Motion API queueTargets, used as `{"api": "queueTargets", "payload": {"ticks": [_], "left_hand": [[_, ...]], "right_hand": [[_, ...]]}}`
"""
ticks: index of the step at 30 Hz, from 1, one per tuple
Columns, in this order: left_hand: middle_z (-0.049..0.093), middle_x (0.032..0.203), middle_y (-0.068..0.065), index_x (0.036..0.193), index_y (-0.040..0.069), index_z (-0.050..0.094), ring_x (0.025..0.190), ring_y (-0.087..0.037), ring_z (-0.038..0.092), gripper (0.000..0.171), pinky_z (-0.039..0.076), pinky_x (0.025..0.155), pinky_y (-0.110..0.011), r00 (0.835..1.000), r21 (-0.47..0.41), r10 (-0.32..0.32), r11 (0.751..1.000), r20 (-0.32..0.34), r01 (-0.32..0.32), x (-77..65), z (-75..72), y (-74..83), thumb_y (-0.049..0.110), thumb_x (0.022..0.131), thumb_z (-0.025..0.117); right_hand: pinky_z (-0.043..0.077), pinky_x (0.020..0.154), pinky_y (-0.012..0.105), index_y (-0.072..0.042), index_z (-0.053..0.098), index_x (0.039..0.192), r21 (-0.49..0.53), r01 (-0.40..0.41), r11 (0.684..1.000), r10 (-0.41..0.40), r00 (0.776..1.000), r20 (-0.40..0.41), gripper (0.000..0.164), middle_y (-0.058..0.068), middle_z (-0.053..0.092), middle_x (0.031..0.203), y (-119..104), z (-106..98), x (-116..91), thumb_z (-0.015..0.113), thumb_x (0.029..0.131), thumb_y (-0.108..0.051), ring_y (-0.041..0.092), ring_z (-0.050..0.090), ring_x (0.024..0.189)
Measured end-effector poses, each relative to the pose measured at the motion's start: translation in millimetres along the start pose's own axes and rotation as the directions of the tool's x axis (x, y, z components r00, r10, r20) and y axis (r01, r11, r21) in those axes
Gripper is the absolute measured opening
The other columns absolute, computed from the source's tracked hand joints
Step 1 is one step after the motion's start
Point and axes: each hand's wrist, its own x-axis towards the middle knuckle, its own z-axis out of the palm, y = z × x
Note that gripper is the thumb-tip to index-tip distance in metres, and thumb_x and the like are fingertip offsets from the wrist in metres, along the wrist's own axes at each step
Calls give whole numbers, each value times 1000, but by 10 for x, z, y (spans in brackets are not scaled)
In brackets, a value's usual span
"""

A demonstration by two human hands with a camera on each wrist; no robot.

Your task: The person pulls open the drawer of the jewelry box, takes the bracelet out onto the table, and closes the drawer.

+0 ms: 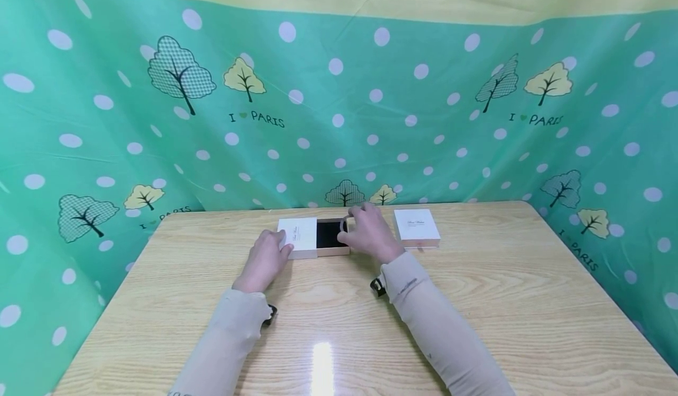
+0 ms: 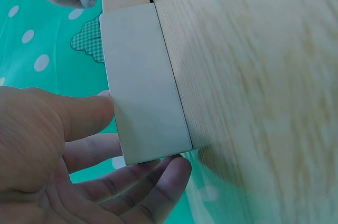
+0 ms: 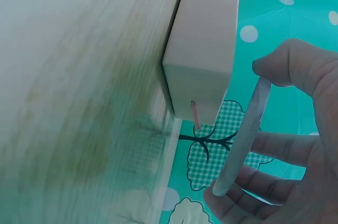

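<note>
One pale round bangle point(image 3: 244, 139) (pinched, right hand point(image 1: 371, 231); droppable if loosened), white cardboard box point(image 1: 303, 238) (clasped, left hand point(image 1: 266, 258)), near worktop's point(image 1: 185, 272) far edge.

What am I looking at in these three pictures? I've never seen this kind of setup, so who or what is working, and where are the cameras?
There is no robot here: a person works with two bare hands. The wide picture comes from a camera worn on the head, looking forward and down. The two close-ups come from cameras on the left and right wrists, so they look tilted.

On the wooden table sits a box with a white sleeve and a drawer pulled partly out, dark inside. A similar closed box sits to its right. Behind hangs a green dotted cloth.

The left hand holds the sleeve's outer end. The right hand holds a pale ring, perhaps a bangle, near the drawer's outer end.
</note>
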Motion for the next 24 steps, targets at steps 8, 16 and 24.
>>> {"api": "queueTargets", "payload": {"ticks": [8, 16, 24], "left_hand": [[48, 124, -28, 136, -10, 43, 116, -42, 50, 50, 42, 99, -50, 1000, -3, -8, 1000, 0, 8, -11, -10, 8, 18, 98, 55], [48, 125, -28, 137, -10, 42, 117, -43, 49, 50, 41, 100, -50, 1000, -4, -14, 1000, 4, 14, -8, -9, -1, 18, 98, 54], [47, 126, -28, 138, -9, 42, 118, -43, 48, 50, 41, 100, -50, 1000, -8, -23, 1000, 13, 24, -4, -6, -4, 19, 98, 54]], "right_hand": [[45, 94, 42, -12, 57, 127, 31, -22, 999, 23, 999, -23, 65, 8, 47, 128, 48, 17, -18, 73, 70, -38, 24, 43, 114], [46, 92, 45, -16, 57, 128, 14, -43, 999, 43, 999, -28, 65, 6, 47, 129, 103, 9, -30, 71, 70, -41, 25, 43, 116], [38, 103, 50, -12, 57, 128, 31, -29, 999, 30, 999, -29, 66, 14, 40, 142, 167, -1, -30, 71, 69, -39, 32, 37, 128]]}}
